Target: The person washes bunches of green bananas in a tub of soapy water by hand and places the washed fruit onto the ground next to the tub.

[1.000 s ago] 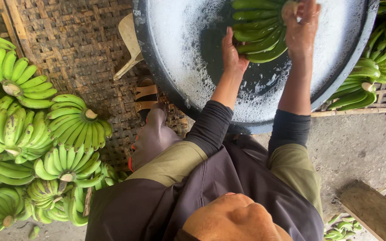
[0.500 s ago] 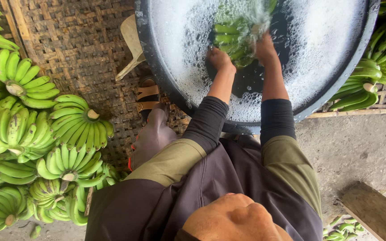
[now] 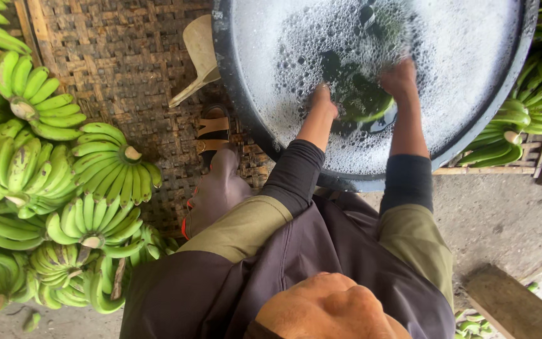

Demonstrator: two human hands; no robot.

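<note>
Bananas (image 3: 362, 103), a green bunch, sit sunk under foamy water in the dark tub (image 3: 233, 94). We press them down, left hand (image 3: 324, 103) and right hand (image 3: 399, 78) on the bunch; fingers are submerged, so we cannot tell their grip. Washing seems underway; next comes a firm hold to lift.

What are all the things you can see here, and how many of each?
Big round dark tub: one, filled with white foamy water, top middle.
Submerged green banana bunch: one, under the foam, between the two hands.
Green banana bunches on the woven mat: many, piled at the left.
Green banana bunches by the tub: several, at the right edge.
Brown woven mat: one, upper left.
Pale wooden scoop: one, leaning against the tub's left side.
Brown strapped sandal: one, left of the tub.
Wooden plank: one, bottom right.
Left hand: in the foam, on the bunch.
Right hand: in the foam, on the bunch.
</note>
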